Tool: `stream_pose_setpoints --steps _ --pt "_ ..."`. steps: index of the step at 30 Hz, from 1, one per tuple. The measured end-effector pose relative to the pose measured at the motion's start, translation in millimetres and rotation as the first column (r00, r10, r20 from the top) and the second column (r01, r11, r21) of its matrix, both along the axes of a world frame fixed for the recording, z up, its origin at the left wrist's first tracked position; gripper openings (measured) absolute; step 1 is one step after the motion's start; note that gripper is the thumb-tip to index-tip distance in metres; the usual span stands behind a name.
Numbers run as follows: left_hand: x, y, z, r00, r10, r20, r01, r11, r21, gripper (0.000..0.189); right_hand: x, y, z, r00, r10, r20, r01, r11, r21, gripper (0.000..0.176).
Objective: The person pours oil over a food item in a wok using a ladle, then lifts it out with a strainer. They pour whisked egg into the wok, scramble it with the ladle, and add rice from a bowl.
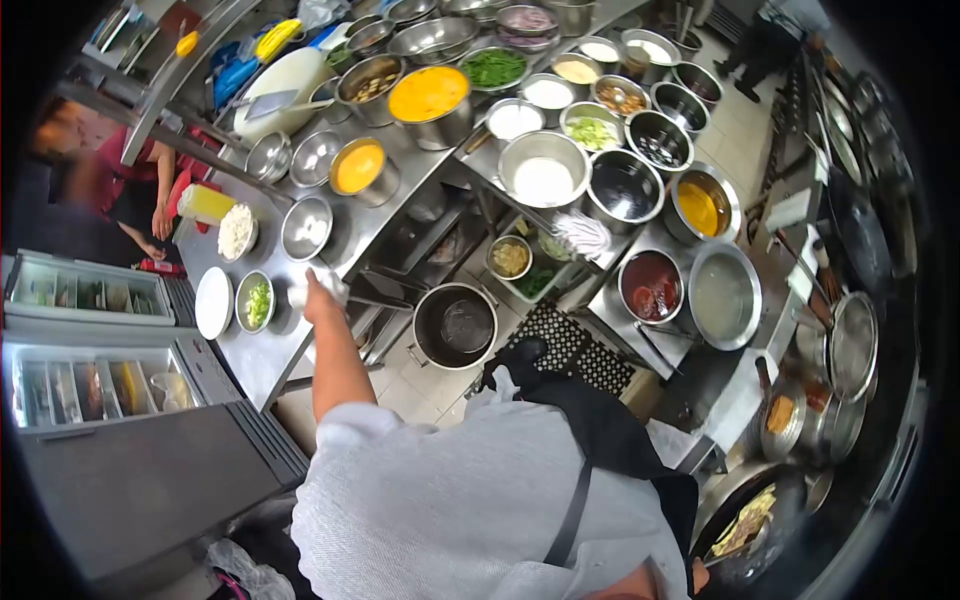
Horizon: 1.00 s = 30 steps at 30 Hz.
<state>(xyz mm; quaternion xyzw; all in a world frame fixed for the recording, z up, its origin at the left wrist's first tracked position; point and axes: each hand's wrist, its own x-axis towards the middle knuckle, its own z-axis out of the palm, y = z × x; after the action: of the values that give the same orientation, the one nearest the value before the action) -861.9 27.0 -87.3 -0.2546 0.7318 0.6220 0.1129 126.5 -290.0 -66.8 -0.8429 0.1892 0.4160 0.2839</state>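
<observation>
My left hand reaches to the edge of the steel counter and is closed on a crumpled white cloth. Close by are a steel bowl with a little white content, a bowl of chopped green vegetable and a white plate. At the bottom right, only a small part of my right hand shows, beside a dark wok with yellowish food in it. My apron and sleeve hide most of that hand, and its fingers cannot be made out.
A large dark pot stands on the floor by a patterned mat. Pots of orange liquid and red sauce sit on counters. Fridge drawers stand open at left. Another person's hand is across the counter.
</observation>
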Motion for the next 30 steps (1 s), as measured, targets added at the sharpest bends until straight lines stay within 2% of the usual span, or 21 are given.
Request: stream_pose_setpoints --steps 1,2,4,5,6,8,9,10,11,12,13,15,16,17,18,19,22,24,25,28,30 --pt "-14.0 4.1 15.0 0.998 0.026 0.056 -0.020 0.994 -0.112 0.083 -20.8 22.8 18.2 0.833 0.480 0.275 -0.290 0.802 -0.523 0.046" --pt "-29.9 11.8 21.9 0.993 0.050 0.111 -0.024 0.975 -0.222 0.085 -54.8 55.3 47.4 0.427 0.880 0.209 -0.221 0.326 -0.919 0.053" --pt "-102.0 11.5 -36.2 0.980 -0.193 0.054 0.191 0.981 0.045 0.083 -93.3 110.8 85.1 0.342 0.895 0.287 -0.176 0.361 -0.916 0.058" --pt "-104.7 21.6 -36.0 0.981 -0.178 0.073 0.189 0.967 -0.172 0.071 -109.0 130.2 103.4 0.255 0.900 0.353 -0.126 0.393 -0.911 0.062" --pt "-137.7 17.9 -68.1 0.946 -0.323 0.007 0.322 0.943 -0.078 0.061 -118.5 136.4 113.3 0.161 0.898 0.409 -0.080 0.425 -0.902 0.067" --pt "-73.9 30.6 -15.8 0.985 -0.169 0.041 0.164 0.982 0.098 0.058 -63.2 137.6 103.0 -0.215 0.721 0.659 -0.082 0.659 -0.748 0.061" --pt "-61.6 23.2 -16.5 0.976 -0.216 -0.008 0.214 0.971 -0.108 0.062 -78.9 152.0 114.6 -0.353 0.613 0.706 -0.112 0.722 -0.683 0.054" --pt "-5.3 24.2 22.3 0.974 -0.215 -0.077 0.210 0.975 -0.070 0.058 -104.4 179.2 135.8 -0.473 0.488 0.734 -0.145 0.778 -0.611 0.046" --pt "14.0 11.9 9.9 0.914 -0.339 -0.224 0.366 0.926 0.089 0.051 -111.1 188.9 152.0 -0.432 0.412 0.802 -0.300 0.773 -0.558 0.047" --pt "27.4 2.8 -10.9 0.804 -0.507 -0.310 0.552 0.831 0.073 0.049 -111.5 199.7 152.4 -0.095 0.119 0.988 -0.624 0.766 -0.152 0.040" --pt "74.6 7.2 11.7 0.750 -0.605 -0.268 0.654 0.738 0.165 0.052 -160.4 219.8 177.0 -0.068 0.160 0.985 -0.643 0.748 -0.166 0.034" --pt "154.3 31.2 16.3 0.499 -0.802 -0.327 0.863 0.493 0.107 0.052 -264.6 263.9 212.7 0.434 0.093 0.896 -0.813 0.469 0.345 0.030" --pt "196.3 51.3 19.9 0.338 -0.894 -0.293 0.940 0.335 0.064 0.050 -307.3 277.6 223.2 0.179 0.242 0.954 -0.926 0.368 0.081 0.028" --pt "245.0 71.4 32.8 0.138 -0.944 -0.300 0.990 0.133 0.038 0.050 -328.0 275.7 218.3 0.425 0.368 0.827 -0.897 0.298 0.328 0.028" --pt "298.9 88.6 52.9 -0.077 -0.944 -0.321 0.996 -0.084 0.009 0.049 -333.0 283.8 216.2 0.370 0.445 0.815 -0.868 -0.147 0.474 0.031" --pt "357.0 102.3 78.9 -0.243 -0.890 -0.385 0.968 -0.248 -0.038 0.050 -344.9 292.1 212.0 -0.088 0.227 0.970 -0.961 -0.274 -0.023 0.032" --pt "519.8 110.6 158.1 -0.584 -0.631 -0.511 0.783 -0.605 -0.146 0.052 -309.1 299.5 190.8 -0.283 -0.013 0.959 -0.958 -0.044 -0.284 0.036" --pt "609.8 94.8 215.2 -0.582 -0.333 -0.741 0.646 -0.743 -0.173 0.047 -249.7 284.8 194.2 -0.500 -0.096 0.861 -0.858 0.186 -0.478 0.034" --pt "647.2 78.8 247.9 -0.678 -0.204 -0.706 0.595 -0.717 -0.363 0.046 -213.8 273.5 192.9 -0.564 -0.139 0.814 -0.811 0.281 -0.514 0.031" --pt "756.4 37.3 280.8 -0.612 0.089 -0.786 0.483 -0.745 -0.461 0.044 -120.0 211.3 209.5 -0.715 -0.057 0.697 -0.639 0.456 -0.619 0.017" --pt "822.7 21.1 280.0 -0.474 0.544 -0.692 0.642 -0.324 -0.694 0.033 -67.5 168.8 188.3 -0.601 0.397 0.694 -0.570 0.395 -0.720 0.011"
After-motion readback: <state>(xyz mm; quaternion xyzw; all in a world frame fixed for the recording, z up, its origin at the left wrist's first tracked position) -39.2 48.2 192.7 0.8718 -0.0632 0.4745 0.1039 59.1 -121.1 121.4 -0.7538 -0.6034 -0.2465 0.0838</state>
